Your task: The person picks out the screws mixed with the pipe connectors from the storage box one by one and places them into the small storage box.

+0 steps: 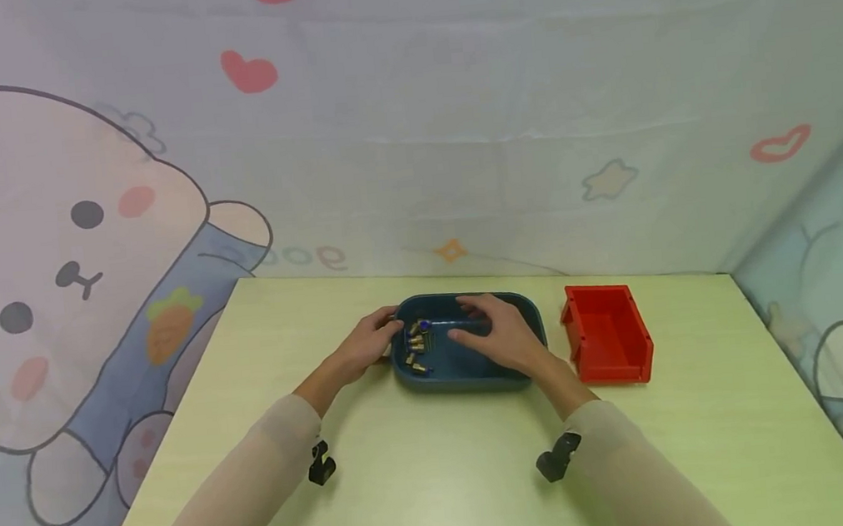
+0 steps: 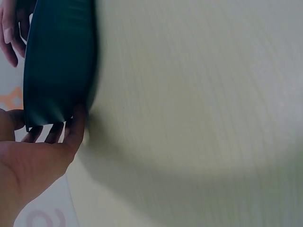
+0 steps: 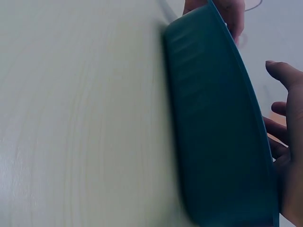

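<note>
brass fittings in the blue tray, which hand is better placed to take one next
Probably the right hand: it hovers over the blue tray, apparently empty, thumb toward the brass fittings, while the left hand grips the tray's end.

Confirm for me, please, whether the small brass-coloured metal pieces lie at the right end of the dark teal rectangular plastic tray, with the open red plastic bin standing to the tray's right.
Not quite: the head view shows the metal pieces at the left end of the tray, nearest the left hand; the red bin does stand to the tray's right.
</note>
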`<state>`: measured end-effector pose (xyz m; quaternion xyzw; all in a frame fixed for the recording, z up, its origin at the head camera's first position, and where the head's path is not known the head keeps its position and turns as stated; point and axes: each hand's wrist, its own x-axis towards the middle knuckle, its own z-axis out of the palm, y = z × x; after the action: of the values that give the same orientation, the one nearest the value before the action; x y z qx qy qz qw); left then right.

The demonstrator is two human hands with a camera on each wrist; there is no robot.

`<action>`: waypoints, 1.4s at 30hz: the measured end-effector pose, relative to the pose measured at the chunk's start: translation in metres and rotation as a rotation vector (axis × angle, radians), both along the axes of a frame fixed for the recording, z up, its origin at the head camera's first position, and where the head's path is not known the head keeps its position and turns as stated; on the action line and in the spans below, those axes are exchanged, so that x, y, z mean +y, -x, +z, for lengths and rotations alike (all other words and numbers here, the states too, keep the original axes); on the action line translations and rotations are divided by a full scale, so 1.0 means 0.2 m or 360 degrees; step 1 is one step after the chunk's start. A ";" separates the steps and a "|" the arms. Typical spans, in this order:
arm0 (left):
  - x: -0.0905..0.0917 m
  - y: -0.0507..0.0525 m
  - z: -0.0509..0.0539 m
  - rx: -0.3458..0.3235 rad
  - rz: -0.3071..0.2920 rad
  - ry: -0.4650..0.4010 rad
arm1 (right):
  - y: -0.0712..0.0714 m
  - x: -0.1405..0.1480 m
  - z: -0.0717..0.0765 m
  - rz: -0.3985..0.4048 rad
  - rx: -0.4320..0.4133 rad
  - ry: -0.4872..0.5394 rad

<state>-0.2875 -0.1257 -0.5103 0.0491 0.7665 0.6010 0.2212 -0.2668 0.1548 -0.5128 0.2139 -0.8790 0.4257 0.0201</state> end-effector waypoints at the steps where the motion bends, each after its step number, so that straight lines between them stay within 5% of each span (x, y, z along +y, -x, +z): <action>1: 0.00 0.00 0.00 -0.0004 -0.0005 -0.0005 | 0.00 0.00 0.00 -0.0007 0.0002 0.0003; 42: -0.02 -0.04 -0.04 -0.0072 -0.0003 -0.0146 | 0.03 -0.07 -0.05 0.0007 0.0011 -0.0126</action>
<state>-0.2795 -0.1304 -0.5182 0.0464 0.7328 0.6363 0.2367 -0.2724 0.1411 -0.5236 0.2180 -0.8946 0.3899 0.0138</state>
